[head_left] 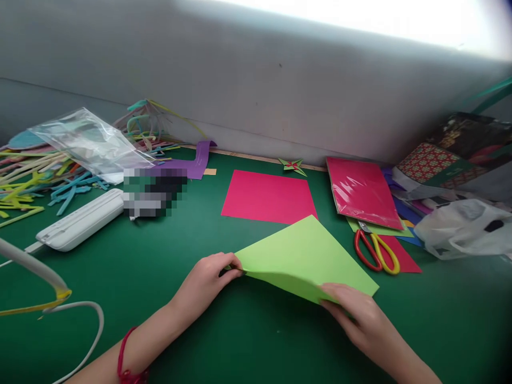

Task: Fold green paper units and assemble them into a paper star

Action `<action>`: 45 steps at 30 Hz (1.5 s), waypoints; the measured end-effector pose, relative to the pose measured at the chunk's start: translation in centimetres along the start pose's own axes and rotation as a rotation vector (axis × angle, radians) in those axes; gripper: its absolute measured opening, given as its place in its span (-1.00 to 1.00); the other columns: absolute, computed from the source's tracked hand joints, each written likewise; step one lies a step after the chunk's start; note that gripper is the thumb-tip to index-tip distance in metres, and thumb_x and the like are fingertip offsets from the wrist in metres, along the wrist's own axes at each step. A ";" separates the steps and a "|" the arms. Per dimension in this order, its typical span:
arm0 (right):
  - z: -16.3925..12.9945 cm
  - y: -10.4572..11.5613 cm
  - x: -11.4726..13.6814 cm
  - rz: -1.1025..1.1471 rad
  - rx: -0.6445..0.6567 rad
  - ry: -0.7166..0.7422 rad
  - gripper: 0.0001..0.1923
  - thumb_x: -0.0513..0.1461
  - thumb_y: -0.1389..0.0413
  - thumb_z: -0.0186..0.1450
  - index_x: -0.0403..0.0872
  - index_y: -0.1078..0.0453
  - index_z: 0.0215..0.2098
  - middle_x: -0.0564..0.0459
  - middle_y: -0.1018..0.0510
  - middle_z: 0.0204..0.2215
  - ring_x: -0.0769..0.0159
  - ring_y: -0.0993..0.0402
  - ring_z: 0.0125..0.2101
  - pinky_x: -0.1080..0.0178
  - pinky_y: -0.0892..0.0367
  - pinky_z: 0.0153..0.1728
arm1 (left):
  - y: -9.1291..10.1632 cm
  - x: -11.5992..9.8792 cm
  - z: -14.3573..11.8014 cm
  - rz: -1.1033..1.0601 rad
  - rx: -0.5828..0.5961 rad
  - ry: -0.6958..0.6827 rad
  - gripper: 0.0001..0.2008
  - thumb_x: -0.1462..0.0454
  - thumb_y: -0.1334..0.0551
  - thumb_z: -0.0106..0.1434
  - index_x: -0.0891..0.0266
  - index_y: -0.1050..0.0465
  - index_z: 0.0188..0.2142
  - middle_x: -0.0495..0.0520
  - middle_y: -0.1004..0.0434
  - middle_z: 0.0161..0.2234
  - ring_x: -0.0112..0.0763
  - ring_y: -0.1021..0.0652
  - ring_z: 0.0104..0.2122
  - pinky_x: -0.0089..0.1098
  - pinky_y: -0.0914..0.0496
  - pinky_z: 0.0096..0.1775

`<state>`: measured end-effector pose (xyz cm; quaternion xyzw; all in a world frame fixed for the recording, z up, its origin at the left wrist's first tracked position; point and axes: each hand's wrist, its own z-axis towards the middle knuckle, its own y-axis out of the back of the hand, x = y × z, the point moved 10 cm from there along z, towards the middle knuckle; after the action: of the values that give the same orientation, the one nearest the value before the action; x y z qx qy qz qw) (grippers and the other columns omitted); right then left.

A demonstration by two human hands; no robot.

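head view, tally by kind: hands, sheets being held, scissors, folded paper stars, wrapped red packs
Hands: 2, the left hand and the right hand
Held sheets: 1, the light green sheet, gripped by both
Scissors: 1, the scissors with one red and one yellow handle
Stars: 1, the green and red paper star
Packs: 1, the wrapped red pack
Total: 6

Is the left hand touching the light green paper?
Touching. The head view shows the left hand pinching the left corner of the light green paper.
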<state>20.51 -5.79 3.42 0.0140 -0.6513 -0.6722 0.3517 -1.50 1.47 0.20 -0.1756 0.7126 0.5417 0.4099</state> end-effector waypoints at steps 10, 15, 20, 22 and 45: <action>1.5 -1.4 -6.9 -0.033 0.036 -0.536 -0.63 0.01 0.10 0.25 -0.04 -0.04 -0.58 0.18 -0.20 -0.66 0.42 -0.17 -0.63 0.36 -0.09 -0.61 | 0.7 -0.3 0.9 0.225 -0.155 0.005 -0.74 0.18 -0.01 0.26 0.14 -0.26 -0.08 0.01 -0.46 -0.30 -0.31 -0.47 -0.29 -0.33 -0.36 -0.29; 1.7 -2.0 -7.2 -0.035 0.069 -0.539 -0.64 0.02 0.12 0.25 -0.03 -0.04 -0.56 0.17 -0.20 -0.65 0.40 -0.17 -0.62 0.35 -0.08 -0.60 | -3.1 -6.5 -0.8 0.575 -0.143 -0.415 -0.63 0.23 0.03 0.30 0.19 -0.14 0.09 0.15 -0.18 0.13 -0.22 -0.21 0.11 -0.12 -0.08 0.10; 1.9 -1.8 -7.4 -0.034 0.059 -0.555 -0.63 0.02 0.12 0.25 -0.03 -0.03 -0.57 0.17 -0.17 -0.67 0.40 -0.15 -0.63 0.34 -0.06 -0.61 | -6.6 -7.2 -0.3 0.654 -0.007 -0.407 -0.47 0.05 0.08 0.28 0.15 0.05 0.19 0.16 0.01 0.21 -0.14 -0.06 0.18 -0.01 -0.04 0.11; 2.0 -1.8 -7.6 -0.034 0.054 -0.560 -0.63 0.01 0.10 0.24 -0.03 -0.02 -0.58 0.18 -0.14 -0.68 0.41 -0.11 -0.64 0.35 -0.05 -0.63 | -7.0 -6.6 0.0 0.658 0.018 -0.379 -0.46 0.02 0.10 0.28 0.14 0.06 0.20 0.16 0.05 0.22 -0.12 -0.04 0.19 0.01 -0.03 0.11; 3.4 -1.2 -9.1 0.055 0.187 -0.651 -0.65 0.04 0.06 0.18 -0.03 -0.25 -0.55 0.11 -0.35 -0.64 0.34 -0.27 -0.61 0.34 -0.11 -0.63 | -7.7 -5.0 0.2 0.656 0.050 -0.337 -0.45 0.00 0.06 0.25 0.08 0.03 0.19 0.11 0.09 0.24 -0.10 -0.01 0.19 0.01 -0.04 0.11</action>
<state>25.15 1.53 -1.11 -0.1868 -0.7885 -0.5690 0.1403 6.90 -2.01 -0.77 0.1639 0.6666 0.6478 0.3303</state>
